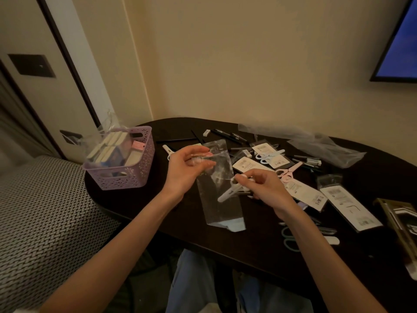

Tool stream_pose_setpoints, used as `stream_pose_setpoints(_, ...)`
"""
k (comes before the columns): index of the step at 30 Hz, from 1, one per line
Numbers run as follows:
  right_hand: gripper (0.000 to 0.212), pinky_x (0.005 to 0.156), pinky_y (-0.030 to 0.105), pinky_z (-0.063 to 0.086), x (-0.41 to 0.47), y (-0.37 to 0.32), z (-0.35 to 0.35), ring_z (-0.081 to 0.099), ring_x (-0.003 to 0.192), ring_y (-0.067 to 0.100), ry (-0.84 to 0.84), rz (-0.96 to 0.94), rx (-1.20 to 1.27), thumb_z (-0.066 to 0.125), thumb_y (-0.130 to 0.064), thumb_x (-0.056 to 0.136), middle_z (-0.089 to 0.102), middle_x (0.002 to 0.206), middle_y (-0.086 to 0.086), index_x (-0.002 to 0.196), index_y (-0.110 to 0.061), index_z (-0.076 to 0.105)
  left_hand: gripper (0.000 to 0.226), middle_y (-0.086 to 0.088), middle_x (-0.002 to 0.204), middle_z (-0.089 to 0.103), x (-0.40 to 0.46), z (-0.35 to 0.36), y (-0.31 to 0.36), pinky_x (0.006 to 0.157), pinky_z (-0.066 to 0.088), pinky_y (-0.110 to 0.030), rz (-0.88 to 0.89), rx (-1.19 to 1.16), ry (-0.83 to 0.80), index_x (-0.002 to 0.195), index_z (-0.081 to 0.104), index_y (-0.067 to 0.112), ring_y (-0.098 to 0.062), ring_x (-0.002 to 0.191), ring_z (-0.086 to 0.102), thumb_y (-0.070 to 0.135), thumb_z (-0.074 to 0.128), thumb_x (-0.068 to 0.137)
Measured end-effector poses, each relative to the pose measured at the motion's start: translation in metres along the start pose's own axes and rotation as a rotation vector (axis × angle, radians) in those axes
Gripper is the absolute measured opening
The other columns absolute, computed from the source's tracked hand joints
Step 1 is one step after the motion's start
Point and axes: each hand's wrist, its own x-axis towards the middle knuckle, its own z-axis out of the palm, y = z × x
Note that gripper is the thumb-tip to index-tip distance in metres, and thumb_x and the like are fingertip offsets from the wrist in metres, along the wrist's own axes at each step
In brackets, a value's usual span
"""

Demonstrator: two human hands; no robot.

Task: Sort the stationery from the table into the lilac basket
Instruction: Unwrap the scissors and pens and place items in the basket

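Observation:
Over the middle of the dark table (259, 242) my left hand (188, 168) pinches the top of a clear plastic sleeve (220, 199) that hangs down to the tabletop. My right hand (262, 187) grips a pair of white capped scissors (232, 193) just beside the sleeve. The lilac basket (133, 175) stands at the table's left end and holds several boxes and a pink eraser. Blue scissors (269, 155) and pink scissors (287, 172) lie on packaging cards to the right. Another white pair (168, 151) lies behind my left hand.
Black pens (228, 134), a white eraser (206, 132) and crumpled clear bags (325, 150) lie toward the back. Packaged cards (349, 206), green scissors (290, 239) and a dark box (404, 220) crowd the right side. A patterned seat (45, 211) adjoins the table's left; a screen (399, 41) hangs above right.

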Motion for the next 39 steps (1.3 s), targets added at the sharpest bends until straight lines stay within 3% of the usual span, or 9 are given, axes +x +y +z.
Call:
stream_pose_setpoints(2, 0.012, 0.065, 0.023, 0.042, 0.003, -0.002, -0.007, 0.054, 0.075, 0.009, 0.109, -0.074, -0.034, 0.064, -0.030, 0.089, 0.064, 0.081, 0.003, 0.086, -0.021, 0.071, 0.031, 0.003, 0.104, 0.069, 0.001, -0.005, -0.002, 0.077, 0.057, -0.023, 0.074, 0.071, -0.028, 0.104, 0.067, 0.016, -0.006, 0.096, 0.068, 0.005, 0.076, 0.077)
stream_pose_setpoints(6, 0.013, 0.053, 0.013, 0.033, 0.005, -0.020, -0.019, 0.043, 0.059, 0.002, 0.366, -0.395, -0.107, 0.057, -0.024, 0.094, 0.058, 0.073, 0.002, 0.085, -0.027, 0.066, 0.029, 0.007, 0.100, 0.069, 0.001, -0.009, -0.008, 0.078, 0.056, -0.019, 0.159, 0.243, -0.094, 0.102, 0.068, 0.018, -0.001, 0.093, 0.067, 0.006, 0.076, 0.078)
stream_pose_setpoints(10, 0.019, 0.048, 0.013, 0.030, -0.004, -0.051, -0.028, 0.040, 0.056, 0.001, 0.511, -0.580, 0.038, 0.054, -0.021, 0.096, 0.052, 0.067, -0.007, 0.087, -0.035, 0.063, 0.030, 0.003, 0.103, 0.069, 0.001, -0.007, -0.011, 0.080, 0.056, -0.021, 0.162, 0.286, -0.144, 0.103, 0.068, 0.017, -0.001, 0.093, 0.066, 0.007, 0.078, 0.076)
stream_pose_setpoints(14, 0.020, 0.042, 0.014, 0.027, -0.007, -0.069, -0.036, 0.035, 0.047, 0.003, 0.329, -0.576, 0.114, 0.053, -0.016, 0.097, 0.052, 0.057, -0.013, 0.084, -0.023, 0.067, 0.037, 0.001, 0.103, 0.070, 0.000, -0.006, -0.007, 0.080, 0.058, -0.029, 0.096, 0.230, -0.265, 0.106, 0.067, 0.016, -0.010, 0.090, 0.069, 0.006, 0.080, 0.073)
stream_pose_setpoints(18, 0.020, 0.040, 0.019, 0.024, -0.003, -0.072, -0.041, 0.030, 0.046, 0.010, 0.146, -0.533, 0.080, 0.053, -0.017, 0.096, 0.049, 0.065, 0.011, 0.082, -0.014, 0.067, 0.042, 0.001, 0.104, 0.068, -0.002, -0.007, -0.002, 0.079, 0.059, -0.030, 0.064, 0.177, -0.347, 0.109, 0.063, 0.016, -0.013, 0.085, 0.071, -0.001, 0.078, 0.073)
stream_pose_setpoints(20, 0.020, 0.040, 0.016, 0.024, -0.001, -0.073, -0.041, 0.030, 0.044, 0.007, 0.105, -0.517, 0.040, 0.053, -0.017, 0.096, 0.050, 0.058, -0.002, 0.083, -0.010, 0.067, 0.045, 0.003, 0.105, 0.067, -0.004, -0.006, 0.000, 0.078, 0.058, -0.026, 0.055, 0.153, -0.371, 0.110, 0.062, 0.018, -0.013, 0.088, 0.071, -0.002, 0.077, 0.073)
stream_pose_setpoints(27, 0.020, 0.041, 0.011, 0.026, 0.001, -0.074, -0.042, 0.030, 0.043, 0.004, 0.056, -0.500, -0.002, 0.054, -0.016, 0.095, 0.048, 0.056, -0.003, 0.082, -0.011, 0.068, 0.048, 0.000, 0.109, 0.066, -0.007, -0.005, 0.004, 0.082, 0.057, -0.026, 0.093, 0.118, -0.433, 0.111, 0.060, 0.023, -0.016, 0.091, 0.070, -0.004, 0.076, 0.073)
stream_pose_setpoints(33, 0.021, 0.042, 0.008, 0.032, 0.001, -0.076, -0.044, 0.038, 0.041, 0.001, 0.073, -0.481, -0.032, 0.053, -0.015, 0.096, 0.050, 0.048, -0.011, 0.085, -0.005, 0.067, 0.052, -0.001, 0.102, 0.069, -0.008, -0.006, 0.006, 0.082, 0.058, -0.033, 0.121, 0.106, -0.467, 0.121, 0.059, 0.010, -0.018, 0.083, 0.071, -0.005, 0.075, 0.074)
stream_pose_setpoints(39, 0.023, 0.039, 0.017, 0.018, 0.004, -0.072, -0.051, 0.025, 0.043, 0.006, 0.052, -0.433, 0.059, 0.055, -0.025, 0.093, 0.043, 0.050, -0.011, 0.083, -0.008, 0.067, 0.053, 0.003, 0.109, 0.067, -0.008, -0.007, 0.007, 0.081, 0.058, -0.033, 0.169, 0.153, -0.483, 0.119, 0.058, 0.022, -0.013, 0.083, 0.070, -0.003, 0.074, 0.075)
